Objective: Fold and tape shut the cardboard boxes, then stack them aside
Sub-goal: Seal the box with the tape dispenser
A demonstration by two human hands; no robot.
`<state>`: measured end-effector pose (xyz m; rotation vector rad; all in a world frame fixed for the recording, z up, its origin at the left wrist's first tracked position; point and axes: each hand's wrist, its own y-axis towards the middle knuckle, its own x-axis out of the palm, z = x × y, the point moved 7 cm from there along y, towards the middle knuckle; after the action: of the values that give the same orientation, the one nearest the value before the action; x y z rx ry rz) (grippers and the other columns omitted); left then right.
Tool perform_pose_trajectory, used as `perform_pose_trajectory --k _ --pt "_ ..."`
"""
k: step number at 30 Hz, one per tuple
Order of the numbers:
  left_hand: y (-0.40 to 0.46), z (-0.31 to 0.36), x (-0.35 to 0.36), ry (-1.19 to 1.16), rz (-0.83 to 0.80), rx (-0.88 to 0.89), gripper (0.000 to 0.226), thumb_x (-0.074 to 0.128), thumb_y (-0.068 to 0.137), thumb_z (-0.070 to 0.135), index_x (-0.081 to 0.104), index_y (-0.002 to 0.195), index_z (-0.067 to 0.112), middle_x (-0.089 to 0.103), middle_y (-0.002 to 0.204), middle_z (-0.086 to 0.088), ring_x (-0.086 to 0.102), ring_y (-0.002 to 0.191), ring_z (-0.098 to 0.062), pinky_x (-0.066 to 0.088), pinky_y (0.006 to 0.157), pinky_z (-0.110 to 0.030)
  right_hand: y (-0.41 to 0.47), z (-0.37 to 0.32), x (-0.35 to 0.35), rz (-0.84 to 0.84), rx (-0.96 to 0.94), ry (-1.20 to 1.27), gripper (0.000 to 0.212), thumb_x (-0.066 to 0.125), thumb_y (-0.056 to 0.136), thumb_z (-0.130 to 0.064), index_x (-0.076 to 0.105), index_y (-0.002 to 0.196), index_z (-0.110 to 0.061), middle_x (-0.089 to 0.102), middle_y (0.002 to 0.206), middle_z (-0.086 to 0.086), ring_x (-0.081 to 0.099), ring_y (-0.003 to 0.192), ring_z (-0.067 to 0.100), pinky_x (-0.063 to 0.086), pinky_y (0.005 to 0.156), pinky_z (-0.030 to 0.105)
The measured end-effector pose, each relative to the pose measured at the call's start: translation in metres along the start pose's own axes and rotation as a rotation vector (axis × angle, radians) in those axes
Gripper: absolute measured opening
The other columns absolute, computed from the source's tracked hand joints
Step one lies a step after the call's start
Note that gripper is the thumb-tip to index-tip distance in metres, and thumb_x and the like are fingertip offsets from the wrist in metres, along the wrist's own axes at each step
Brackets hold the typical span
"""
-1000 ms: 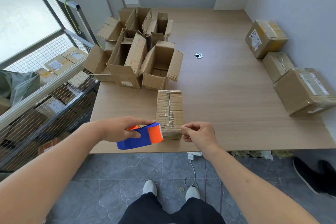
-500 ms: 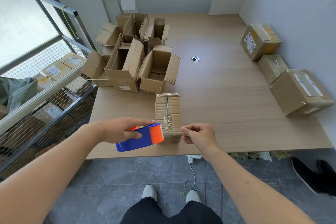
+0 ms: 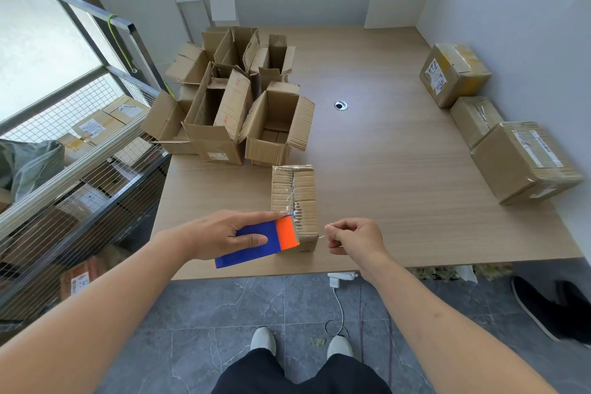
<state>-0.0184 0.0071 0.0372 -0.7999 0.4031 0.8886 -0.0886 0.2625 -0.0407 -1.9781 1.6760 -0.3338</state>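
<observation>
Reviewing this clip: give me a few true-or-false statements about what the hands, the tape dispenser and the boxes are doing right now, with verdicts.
1. The left hand holds the blue and orange tape dispenser. True.
2. The right hand lies flat on the wooden table. False: its fingers are curled, pinching something thin, probably tape, beside the small closed cardboard box.
3. The three taped cardboard boxes sit along the table's right edge. True.
4. The cluster of open cardboard boxes is already taped shut. False: their flaps stand open.

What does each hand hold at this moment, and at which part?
The left hand grips the tape dispenser around its blue body. The right hand pinches the tape's loose end between its fingertips.
</observation>
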Motion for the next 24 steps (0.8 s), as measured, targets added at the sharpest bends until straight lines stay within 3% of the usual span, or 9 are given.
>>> perform_pose_trajectory --k 6,13,24 --pt "-0.016 -0.019 0.003 -0.016 -0.038 -0.059 0.05 0.044 0.103 0.054 0.021 0.142 0.075 0.057 0.122 0.027 0.058 0.096 -0.006 0.049 0.084 -0.024 -0.005 0.008 -0.004 0.035 0.032 0.005 0.01 0.08 0.086 -0.006 0.079 0.076 -0.007 0.074 0.072 0.013 0.068 0.06 0.02 0.06 0.062 0.032" --pt "-0.014 -0.04 0.002 0.024 -0.05 -0.09 0.051 0.045 0.103 0.052 0.021 0.143 0.074 0.056 0.129 0.024 0.058 0.103 -0.011 0.052 0.094 -0.039 -0.007 0.008 0.01 0.039 -0.002 -0.053 0.008 0.079 0.088 -0.008 0.08 0.08 -0.01 0.075 0.078 0.013 0.067 0.06 0.017 0.062 0.063 0.033" --pt "0.0 -0.06 0.005 -0.015 -0.082 -0.132 0.051 0.046 0.104 0.05 0.021 0.141 0.076 0.053 0.132 0.022 0.057 0.105 -0.014 0.051 0.094 -0.038 -0.009 0.01 0.018 0.178 -0.044 -0.077 0.014 0.078 0.089 -0.008 0.079 0.076 -0.013 0.075 0.071 0.007 0.066 0.055 0.015 0.065 0.067 0.039"
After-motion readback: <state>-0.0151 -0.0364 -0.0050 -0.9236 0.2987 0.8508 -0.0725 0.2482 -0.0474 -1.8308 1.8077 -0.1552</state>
